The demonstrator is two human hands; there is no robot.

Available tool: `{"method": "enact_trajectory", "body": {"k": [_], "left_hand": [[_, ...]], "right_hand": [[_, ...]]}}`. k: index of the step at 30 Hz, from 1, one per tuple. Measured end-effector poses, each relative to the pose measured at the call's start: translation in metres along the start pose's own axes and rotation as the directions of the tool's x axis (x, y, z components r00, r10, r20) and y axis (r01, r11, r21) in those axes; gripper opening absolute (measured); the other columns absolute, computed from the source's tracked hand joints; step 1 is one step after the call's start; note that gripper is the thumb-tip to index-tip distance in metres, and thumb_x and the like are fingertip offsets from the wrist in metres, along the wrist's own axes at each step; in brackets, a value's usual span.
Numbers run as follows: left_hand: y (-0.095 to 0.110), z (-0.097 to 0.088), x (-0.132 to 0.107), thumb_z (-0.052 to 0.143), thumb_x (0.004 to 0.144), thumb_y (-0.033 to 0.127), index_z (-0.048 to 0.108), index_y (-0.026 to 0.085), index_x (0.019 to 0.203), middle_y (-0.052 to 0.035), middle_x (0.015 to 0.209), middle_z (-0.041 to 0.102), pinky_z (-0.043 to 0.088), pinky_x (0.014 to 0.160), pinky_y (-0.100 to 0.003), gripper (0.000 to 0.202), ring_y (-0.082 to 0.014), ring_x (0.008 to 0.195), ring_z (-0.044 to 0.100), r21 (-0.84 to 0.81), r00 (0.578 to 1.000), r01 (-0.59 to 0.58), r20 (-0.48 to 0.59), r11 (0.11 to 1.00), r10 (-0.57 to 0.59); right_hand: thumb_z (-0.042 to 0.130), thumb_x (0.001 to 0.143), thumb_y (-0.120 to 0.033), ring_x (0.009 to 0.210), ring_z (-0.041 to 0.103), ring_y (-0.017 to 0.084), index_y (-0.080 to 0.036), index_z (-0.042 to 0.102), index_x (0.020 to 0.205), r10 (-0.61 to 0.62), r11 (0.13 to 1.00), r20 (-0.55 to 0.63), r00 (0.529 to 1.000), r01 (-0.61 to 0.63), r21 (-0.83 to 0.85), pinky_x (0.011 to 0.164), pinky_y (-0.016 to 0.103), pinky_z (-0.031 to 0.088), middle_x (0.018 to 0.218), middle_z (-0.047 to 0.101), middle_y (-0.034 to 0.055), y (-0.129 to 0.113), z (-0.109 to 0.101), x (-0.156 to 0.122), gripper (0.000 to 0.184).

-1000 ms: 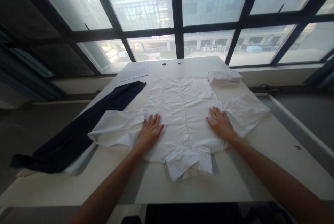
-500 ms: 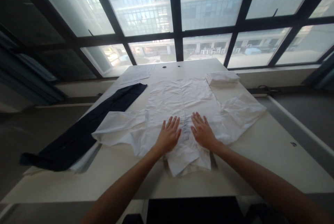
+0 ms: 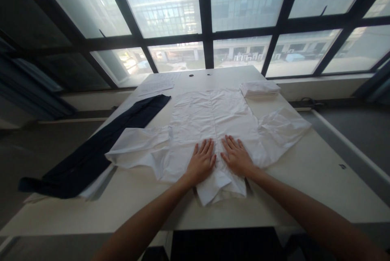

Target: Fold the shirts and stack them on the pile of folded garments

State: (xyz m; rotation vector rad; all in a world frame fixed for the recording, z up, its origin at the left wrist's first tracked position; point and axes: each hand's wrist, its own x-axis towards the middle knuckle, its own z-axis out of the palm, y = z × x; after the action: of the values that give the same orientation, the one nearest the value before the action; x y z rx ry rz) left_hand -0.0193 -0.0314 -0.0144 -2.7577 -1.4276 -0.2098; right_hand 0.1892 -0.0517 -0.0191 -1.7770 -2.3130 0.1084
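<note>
A white shirt (image 3: 195,115) lies spread on the table, its collar end toward me and a sleeve out to each side. The cloth is wrinkled, with a seam or placket running down the middle. My left hand (image 3: 201,161) rests flat on the shirt just left of that line, fingers stretched out. On the other side my right hand (image 3: 236,156) also lies flat, fingers slightly spread. Both palms press on the cloth near the collar (image 3: 213,188), and neither hand grips anything. Parts of the shirt under the hands are hidden.
Dark navy trousers (image 3: 100,147) lie lengthwise along the left side of the white table (image 3: 319,180), over some white cloth. A folded white stack (image 3: 259,89) sits at the back right. Printed sheets (image 3: 155,84) lie at the back left. Large windows stand beyond the table.
My left hand has slid slightly right and toward me, closer to the centre line. My right hand has moved a little toward me. The bunched cloth between them looks flatter.
</note>
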Motion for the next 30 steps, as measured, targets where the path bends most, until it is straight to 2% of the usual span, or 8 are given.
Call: {"method": "enact_trajectory", "body": {"k": [3, 7, 9, 11, 17, 26, 30], "left_hand": [[-0.023, -0.001, -0.010, 0.029, 0.109, 0.045, 0.027, 0.015, 0.165, -0.0099, 0.171, 0.027, 0.024, 0.128, -0.055, 0.063, -0.0272, 0.160, 0.020, 0.016, 0.999, 0.027, 0.018, 1.000, -0.027], [-0.070, -0.003, -0.030, 0.028, 0.109, 0.048, 0.028, 0.016, 0.165, -0.0104, 0.170, 0.027, 0.026, 0.127, -0.056, 0.064, -0.0287, 0.159, 0.022, 0.054, 0.991, 0.129, 0.021, 0.990, -0.130], [-0.089, -0.004, -0.038, 0.029, 0.108, 0.047, 0.030, 0.017, 0.165, -0.0112, 0.170, 0.028, 0.027, 0.127, -0.055, 0.064, -0.0287, 0.159, 0.024, 0.070, 0.985, 0.172, 0.001, 0.983, -0.173], [-0.099, -0.005, -0.042, 0.029, 0.108, 0.047, 0.031, 0.016, 0.164, -0.0120, 0.170, 0.029, 0.027, 0.127, -0.054, 0.064, -0.0286, 0.158, 0.025, 0.081, 0.981, 0.194, -0.009, 0.978, -0.194], [-0.095, -0.007, -0.045, 0.027, 0.108, 0.048, 0.033, 0.013, 0.163, -0.0120, 0.170, 0.028, 0.027, 0.127, -0.054, 0.065, -0.0294, 0.158, 0.024, 0.100, 0.978, 0.207, -0.003, 0.973, -0.207], [-0.080, -0.002, -0.086, 0.031, 0.108, 0.048, 0.034, 0.015, 0.163, -0.0120, 0.169, 0.029, 0.030, 0.126, -0.055, 0.064, -0.0287, 0.158, 0.025, 0.120, 0.985, 0.169, -0.039, 0.978, -0.165], [-0.079, -0.005, -0.085, 0.030, 0.108, 0.050, 0.035, 0.012, 0.162, -0.0141, 0.168, 0.031, 0.030, 0.125, -0.059, 0.066, -0.0307, 0.158, 0.026, 0.118, 0.981, 0.193, 0.013, 0.974, -0.196]], "right_hand": [[0.035, 0.106, -0.045, 0.159, 0.021, 0.029, -0.013, 0.032, 0.164, 0.077, 0.995, -0.009, 0.997, -0.078, -0.060, 0.128, 0.054, 0.019, 0.172, 0.024, 0.0135, 0.030, -0.001, -0.005, 0.066], [0.034, 0.106, -0.045, 0.159, 0.023, 0.028, -0.011, 0.034, 0.163, 0.164, 0.976, -0.048, 0.985, -0.169, -0.139, 0.127, 0.052, 0.019, 0.171, 0.026, 0.0147, 0.073, -0.003, -0.013, 0.066], [0.034, 0.106, -0.044, 0.159, 0.024, 0.028, -0.011, 0.035, 0.162, 0.187, 0.968, -0.061, 0.980, -0.194, -0.161, 0.127, 0.052, 0.020, 0.170, 0.028, 0.0151, 0.087, -0.002, -0.015, 0.066], [0.034, 0.106, -0.044, 0.159, 0.024, 0.028, -0.010, 0.034, 0.163, 0.193, 0.965, -0.065, 0.979, -0.202, -0.166, 0.127, 0.052, 0.021, 0.170, 0.028, 0.0154, 0.093, -0.001, -0.015, 0.066], [0.032, 0.106, -0.043, 0.158, 0.024, 0.029, -0.010, 0.035, 0.162, 0.194, 0.965, -0.053, 0.980, -0.200, -0.171, 0.127, 0.052, 0.021, 0.171, 0.028, 0.0158, 0.090, -0.003, -0.016, 0.065], [0.033, 0.106, -0.041, 0.157, 0.026, 0.030, -0.011, 0.037, 0.161, 0.152, 0.969, -0.100, 0.983, -0.168, -0.183, 0.125, 0.055, 0.025, 0.169, 0.030, 0.0161, 0.078, -0.001, -0.061, 0.064], [0.034, 0.105, -0.040, 0.157, 0.027, 0.032, -0.008, 0.039, 0.160, 0.178, 0.963, -0.091, 0.980, -0.193, -0.191, 0.124, 0.058, 0.025, 0.168, 0.032, 0.0182, 0.074, -0.003, -0.065, 0.063]]}}
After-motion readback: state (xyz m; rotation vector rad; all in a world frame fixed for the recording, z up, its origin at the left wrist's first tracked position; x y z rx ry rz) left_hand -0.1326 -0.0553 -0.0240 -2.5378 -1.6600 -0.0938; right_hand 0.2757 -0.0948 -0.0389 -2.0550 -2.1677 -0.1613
